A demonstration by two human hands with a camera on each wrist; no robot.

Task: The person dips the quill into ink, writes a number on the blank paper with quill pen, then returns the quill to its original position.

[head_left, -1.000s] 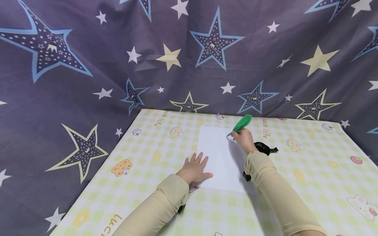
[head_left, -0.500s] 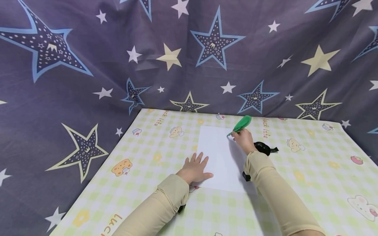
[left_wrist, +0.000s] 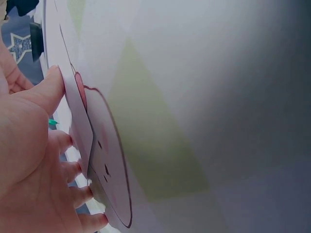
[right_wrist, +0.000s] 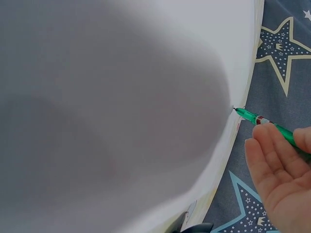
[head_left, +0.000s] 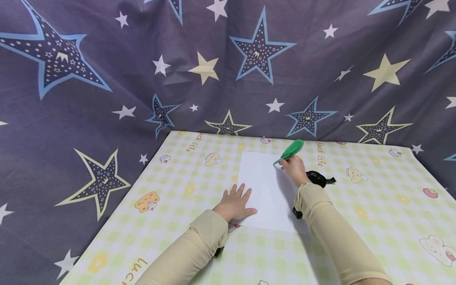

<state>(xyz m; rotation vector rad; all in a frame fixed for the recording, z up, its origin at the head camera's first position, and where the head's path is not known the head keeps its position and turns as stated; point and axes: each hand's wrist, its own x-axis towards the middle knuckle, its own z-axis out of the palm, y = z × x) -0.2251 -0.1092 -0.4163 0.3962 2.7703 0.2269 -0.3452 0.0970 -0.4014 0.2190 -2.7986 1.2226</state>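
Observation:
A white sheet of paper (head_left: 265, 190) lies on the checked tablecloth (head_left: 171, 186). My left hand (head_left: 235, 204) lies flat with fingers spread on the sheet's lower left corner, pressing it down; the left wrist view shows the fingers (left_wrist: 58, 145) on the paper edge (left_wrist: 80, 124). My right hand (head_left: 293, 168) grips a green pen (head_left: 290, 150) with a broad green top. The pen's tip (right_wrist: 235, 109) touches the sheet (right_wrist: 121, 97) near its upper right part. Both arms wear beige sleeves.
A black object (head_left: 318, 178) lies on the cloth just right of my right wrist. A star-patterned dark curtain (head_left: 228, 67) hangs behind and to the left of the table. The table's left edge (head_left: 117, 209) runs diagonally.

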